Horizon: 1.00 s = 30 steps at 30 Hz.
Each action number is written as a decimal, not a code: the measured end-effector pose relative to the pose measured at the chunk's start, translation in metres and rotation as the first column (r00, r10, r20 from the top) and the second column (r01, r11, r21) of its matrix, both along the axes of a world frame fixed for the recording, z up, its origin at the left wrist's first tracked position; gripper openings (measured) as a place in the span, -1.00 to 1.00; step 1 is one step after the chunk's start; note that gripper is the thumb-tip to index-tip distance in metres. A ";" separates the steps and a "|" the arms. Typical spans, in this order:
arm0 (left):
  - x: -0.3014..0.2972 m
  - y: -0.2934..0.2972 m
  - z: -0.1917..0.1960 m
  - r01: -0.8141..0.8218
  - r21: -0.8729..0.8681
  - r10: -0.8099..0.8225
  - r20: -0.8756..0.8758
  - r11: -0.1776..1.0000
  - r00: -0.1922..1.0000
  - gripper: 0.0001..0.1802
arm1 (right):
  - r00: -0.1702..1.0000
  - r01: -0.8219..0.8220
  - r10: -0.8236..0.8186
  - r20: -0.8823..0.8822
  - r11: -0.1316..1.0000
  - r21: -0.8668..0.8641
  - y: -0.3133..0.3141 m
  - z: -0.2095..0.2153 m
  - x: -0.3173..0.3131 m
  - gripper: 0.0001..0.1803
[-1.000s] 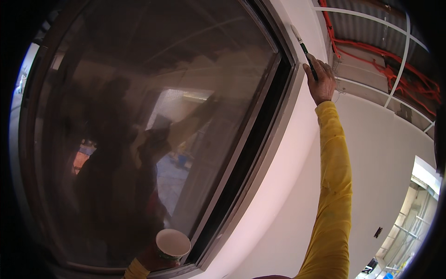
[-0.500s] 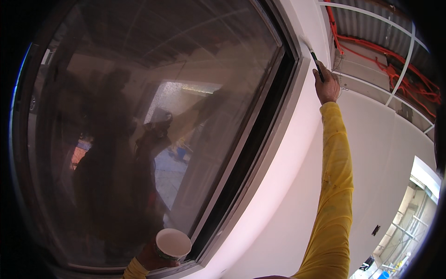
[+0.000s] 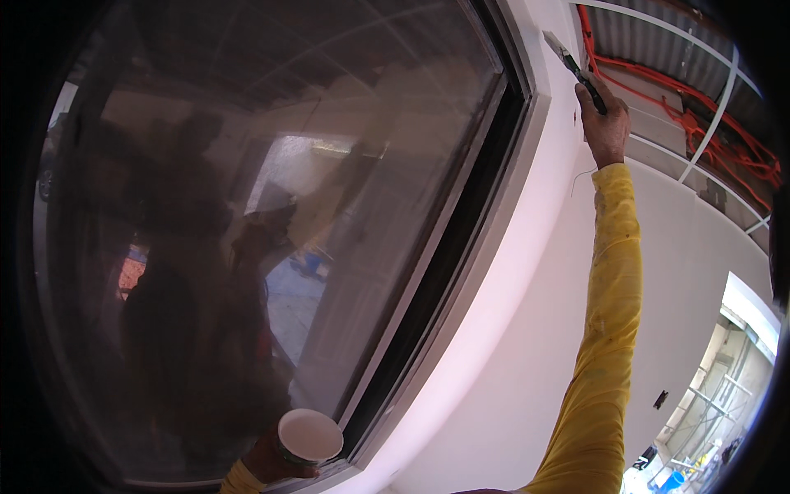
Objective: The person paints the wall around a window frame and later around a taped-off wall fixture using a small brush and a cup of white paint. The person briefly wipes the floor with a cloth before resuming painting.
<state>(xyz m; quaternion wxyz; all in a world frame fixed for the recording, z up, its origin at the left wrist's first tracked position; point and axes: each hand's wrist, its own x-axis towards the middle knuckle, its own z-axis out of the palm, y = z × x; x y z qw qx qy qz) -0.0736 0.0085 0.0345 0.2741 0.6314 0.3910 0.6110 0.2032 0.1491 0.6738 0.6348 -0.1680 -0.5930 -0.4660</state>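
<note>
High on the white wall [image 3: 514, 263], my right hand [image 3: 606, 123] grips a paintbrush [image 3: 576, 67] by its dark handle. The brush's pale bristles lie at the wall strip just above the upper corner of the window frame [image 3: 473, 276]; I cannot tell whether they touch it. Low in the view, my left hand [image 3: 270, 461] is wrapped round a round cup [image 3: 309, 436] with white inside. That cup is upright in front of the dark window glass [image 3: 247, 329], by the frame's lower corner. Most of my left fingers are hidden behind the cup.
Orange conduit [image 3: 658, 78] and white metal ceiling bars [image 3: 717, 115] hang under a corrugated roof at the upper right. A dark wall opening [image 3: 661, 399] is on the right. Beyond a bright doorway stand scaffolding [image 3: 716, 403] and a blue bucket [image 3: 673, 480].
My right hand and the paintbrush have shifted to the right, and the bristles are a little higher. The cup in my left hand has barely moved.
</note>
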 end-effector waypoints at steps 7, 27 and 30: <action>-0.002 0.005 -0.001 0.082 -0.018 -0.080 0.066 0.997 0.995 0.07 | 1.000 -0.002 0.005 0.016 0.988 -0.157 0.050 0.001 0.032 -0.65; -0.001 0.003 -0.001 0.072 -0.075 -0.062 0.127 0.995 0.990 0.04 | 0.991 0.116 -0.120 -0.062 0.991 -0.060 0.098 0.003 0.016 -0.63; -0.001 0.004 0.000 0.074 -0.076 -0.064 0.123 0.994 0.990 0.03 | 0.991 0.090 -0.112 0.073 0.964 0.251 0.076 0.003 0.007 -0.63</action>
